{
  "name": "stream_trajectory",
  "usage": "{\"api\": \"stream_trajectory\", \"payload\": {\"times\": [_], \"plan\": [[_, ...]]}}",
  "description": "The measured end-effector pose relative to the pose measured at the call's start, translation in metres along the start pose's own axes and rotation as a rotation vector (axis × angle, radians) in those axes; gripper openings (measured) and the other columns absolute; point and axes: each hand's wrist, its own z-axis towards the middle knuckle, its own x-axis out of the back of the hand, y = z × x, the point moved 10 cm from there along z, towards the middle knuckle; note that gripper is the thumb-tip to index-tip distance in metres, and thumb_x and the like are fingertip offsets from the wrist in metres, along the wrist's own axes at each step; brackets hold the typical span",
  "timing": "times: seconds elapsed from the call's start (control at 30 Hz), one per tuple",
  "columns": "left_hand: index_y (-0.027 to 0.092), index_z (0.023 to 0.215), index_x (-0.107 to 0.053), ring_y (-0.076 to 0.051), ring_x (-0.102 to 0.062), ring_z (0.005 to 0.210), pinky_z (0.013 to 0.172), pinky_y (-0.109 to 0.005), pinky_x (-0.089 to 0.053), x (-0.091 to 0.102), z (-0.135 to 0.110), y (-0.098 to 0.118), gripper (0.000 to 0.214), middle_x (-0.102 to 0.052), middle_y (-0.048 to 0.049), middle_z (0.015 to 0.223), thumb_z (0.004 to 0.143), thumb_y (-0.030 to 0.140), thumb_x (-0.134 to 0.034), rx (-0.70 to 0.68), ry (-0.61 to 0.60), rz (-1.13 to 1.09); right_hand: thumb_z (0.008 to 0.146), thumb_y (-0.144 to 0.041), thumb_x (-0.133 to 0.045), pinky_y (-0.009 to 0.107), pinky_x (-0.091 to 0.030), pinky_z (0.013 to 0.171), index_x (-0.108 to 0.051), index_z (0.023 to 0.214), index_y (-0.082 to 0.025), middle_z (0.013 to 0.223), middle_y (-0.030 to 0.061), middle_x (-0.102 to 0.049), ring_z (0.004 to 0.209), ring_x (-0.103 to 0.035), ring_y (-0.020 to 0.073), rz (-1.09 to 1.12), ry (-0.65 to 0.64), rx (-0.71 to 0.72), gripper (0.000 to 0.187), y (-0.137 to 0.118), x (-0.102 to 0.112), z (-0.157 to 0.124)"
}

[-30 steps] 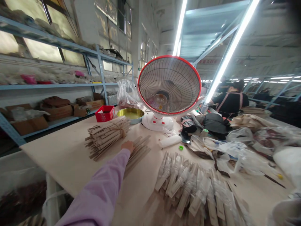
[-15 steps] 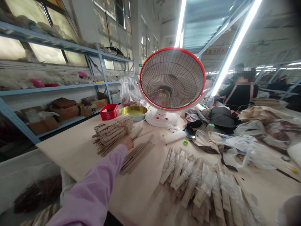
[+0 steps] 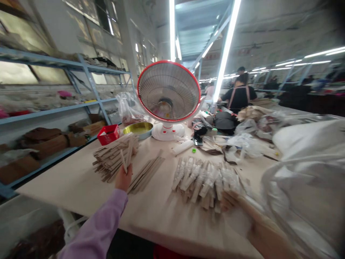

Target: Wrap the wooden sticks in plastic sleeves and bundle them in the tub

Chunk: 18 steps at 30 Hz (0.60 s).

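My left hand (image 3: pixel 123 178), in a lilac sleeve, is closed on two thin tan strips (image 3: pixel 126 156) and holds them up off the table. It sits between a tied bundle of the same strips (image 3: pixel 109 160) and a loose flat pile of strips (image 3: pixel 147 171). My right hand (image 3: pixel 265 230) comes in low at the right, smeared by motion, close to a row of strips with white wrapping (image 3: pixel 205 178). Its fingers cannot be made out.
A red-rimmed round heater (image 3: pixel 168 91) stands at the back of the table (image 3: pixel 81 180), with a yellow tin (image 3: pixel 139 128) and a red box (image 3: pixel 108 133) to its left. Plastic bags (image 3: pixel 304 158) crowd the right side. Blue shelving (image 3: pixel 88 82) lines the left wall. A person in black (image 3: pixel 239 97) works farther back.
My left hand has lifted two strips off the loose pile and drawn back toward me. My blurred right hand has come into view, and the camera has swung right.
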Motion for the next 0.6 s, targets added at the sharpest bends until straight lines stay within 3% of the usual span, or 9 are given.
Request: {"api": "stream_trajectory", "payload": {"times": [0.07,0.13,0.17,0.27,0.33,0.43,0.53,0.6], "plan": [[0.021,0.075,-0.048,-0.013,-0.046,0.048,0.046,-0.023,-0.037,-0.021,-0.022,0.039,0.024,-0.044,0.0048,0.051,0.075,0.045,-0.049,-0.056,-0.09,-0.075,0.075,-0.036,-0.062,0.042,-0.05,0.076,-0.065,0.088,-0.028,0.099,0.0055,-0.065,0.099,-0.058,0.0254,0.05,0.057,-0.008,0.015,0.005,-0.003,0.01],[0.02,0.069,-0.047,-0.01,-0.038,0.041,0.04,-0.021,-0.03,-0.062,-0.063,0.085,0.028,-0.038,0.007,0.047,0.073,0.047,-0.052,-0.085,-0.352,-0.305,0.073,-0.039,-0.063,0.041,-0.049,0.08,-0.068,0.081,-0.024,0.097,0.0062,-0.067,0.097,-0.059,0.0248,0.125,0.083,-0.013,0.018,0.011,-0.005,0.019],[0.02,0.067,-0.047,-0.008,-0.034,0.039,0.038,-0.021,-0.028,-0.083,-0.089,0.105,0.029,-0.036,0.0079,0.046,0.072,0.048,-0.053,-0.067,-0.482,-0.398,0.072,-0.038,-0.064,0.039,-0.047,0.085,-0.068,0.086,-0.022,0.102,0.0068,-0.066,0.102,-0.058,0.0238,0.237,0.025,-0.015,0.022,0.014,-0.012,0.022],[0.018,0.085,-0.052,-0.006,-0.031,0.035,0.035,-0.019,-0.025,-0.142,-0.171,0.148,0.035,-0.035,0.0101,0.046,0.067,0.047,-0.058,0.074,-0.828,-0.586,0.071,-0.037,-0.066,0.033,-0.044,0.09,-0.068,0.093,-0.019,0.108,0.007,-0.065,0.105,-0.056,0.0206,0.409,-0.048,0.003,0.028,0.016,-0.019,0.021],[0.017,0.085,-0.052,-0.005,-0.031,0.033,0.034,-0.019,-0.024,-0.169,-0.211,0.168,0.037,-0.036,0.0104,0.045,0.065,0.047,-0.059,0.114,-0.979,-0.651,0.071,-0.037,-0.066,0.032,-0.043,0.091,-0.068,0.094,-0.019,0.105,0.0064,-0.066,0.102,-0.057,0.0198,0.408,-0.041,0.022,0.029,0.015,-0.015,0.016],[0.017,0.07,-0.048,-0.004,-0.03,0.032,0.034,-0.018,-0.023,-0.185,-0.227,0.18,0.028,-0.035,0.0105,0.041,0.065,0.042,-0.061,0.109,-0.999,-0.627,0.072,-0.037,-0.065,0.034,-0.043,0.088,-0.068,0.092,-0.019,0.098,0.0055,-0.068,0.095,-0.06,0.0198,0.372,-0.059,0.057,0.027,0.009,-0.01,0.007],[0.017,0.065,-0.047,-0.004,-0.03,0.032,0.035,-0.019,-0.024,-0.183,-0.222,0.184,0.026,-0.034,0.0101,0.038,0.068,0.041,-0.059,0.075,-0.971,-0.602,0.071,-0.034,-0.067,0.034,-0.044,0.083,-0.069,0.086,-0.019,0.088,0.0041,-0.068,0.085,-0.061,0.0191,0.256,-0.074,0.09,0.021,0.006,-0.005,0.002],[0.016,0.072,-0.051,-0.005,-0.031,0.033,0.034,-0.019,-0.025,-0.179,-0.22,0.186,0.027,-0.036,0.01,0.04,0.069,0.042,-0.057,0.057,-0.967,-0.622,0.067,-0.032,-0.07,0.034,-0.044,0.08,-0.069,0.079,-0.019,0.08,0.0026,-0.067,0.079,-0.061,0.0181,0.184,0.013,0.132,0.018,0.007,0.007,0.004]]}}
